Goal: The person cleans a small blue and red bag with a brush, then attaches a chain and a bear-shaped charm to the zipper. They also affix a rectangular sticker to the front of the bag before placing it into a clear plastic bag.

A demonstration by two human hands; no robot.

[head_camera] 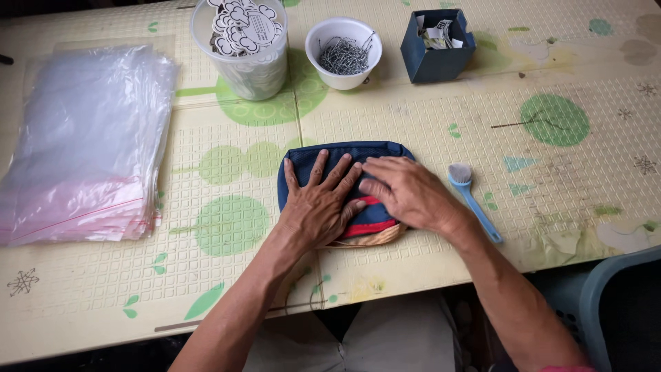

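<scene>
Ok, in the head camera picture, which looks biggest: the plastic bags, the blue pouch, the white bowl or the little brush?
1. Stack of clear plastic bags, by far the biggest.
2. Blue pouch, partly hidden under both hands.
3. White bowl of small metal bits.
4. Blue brush: long but thin, smallest overall.

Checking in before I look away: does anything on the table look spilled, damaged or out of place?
Nothing spilled. The mat is stained and worn near the right edge. Both hands, left and right, press flat on the navy pouch; the blue brush lies beside it.
</scene>
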